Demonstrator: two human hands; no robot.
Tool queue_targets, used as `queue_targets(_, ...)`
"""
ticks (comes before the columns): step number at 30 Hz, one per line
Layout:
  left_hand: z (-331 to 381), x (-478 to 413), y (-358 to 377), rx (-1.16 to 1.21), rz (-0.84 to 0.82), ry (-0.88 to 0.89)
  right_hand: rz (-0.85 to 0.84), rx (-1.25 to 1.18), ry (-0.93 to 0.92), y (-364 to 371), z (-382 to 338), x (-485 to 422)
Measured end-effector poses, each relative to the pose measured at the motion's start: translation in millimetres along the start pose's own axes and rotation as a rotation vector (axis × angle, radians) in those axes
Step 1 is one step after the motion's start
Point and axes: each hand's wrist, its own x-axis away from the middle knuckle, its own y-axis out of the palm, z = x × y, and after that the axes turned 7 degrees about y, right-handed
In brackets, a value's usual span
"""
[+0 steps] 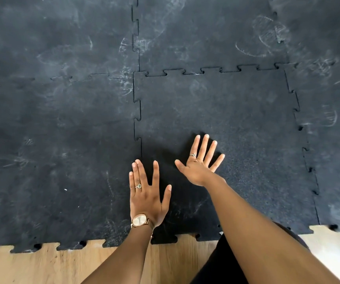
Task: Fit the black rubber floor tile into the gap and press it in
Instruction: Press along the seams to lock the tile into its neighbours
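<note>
The black rubber floor tile (236,119) lies flat in the gap, its puzzle-tooth edges meshed with the neighbouring tiles on the left, far and right sides. My left hand (147,193) lies palm down with fingers spread on the tile's near left part, right beside the left seam (137,119). It wears a ring and a wristwatch. My right hand (199,160) rests flat, fingers fanned, a little farther in on the same tile. Neither hand holds anything.
Scuffed black interlocking tiles (52,130) with chalky footprints surround the fitted tile. The mat's toothed near edge (62,245) ends on a light wooden floor (42,267). My dark-clothed knee (222,261) is at the bottom, between my arms.
</note>
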Motion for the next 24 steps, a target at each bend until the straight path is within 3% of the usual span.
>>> queue_targets(8, 1.9, -5.5, -8.8, -0.044, -0.105, -0.010, -0.014, 0.038, 0.066, -2.7, -6.4, -3.0)
queue_targets(14, -1.6, -3.2, -4.7, -0.046, -0.072, 0.036, 0.463, 0.215, -0.102, 34.4, 6.7, 9.7)
queue_targets(16, -2.9, -4.9, -1.0, -0.088, -0.046, 0.047, 0.521, 0.222, -0.171, 39.8, 15.3, 9.4)
queue_targets(20, 4.4, -3.0, -12.7, -0.126, -0.154, 0.019, 0.368, 0.381, -0.286, 53.4, 72.1, 56.5)
queue_targets(24, 21.1, 11.6, -60.0, -0.278, -0.452, 0.082, 0.059, 0.502, -0.200, 43.7, 119.5, 132.4)
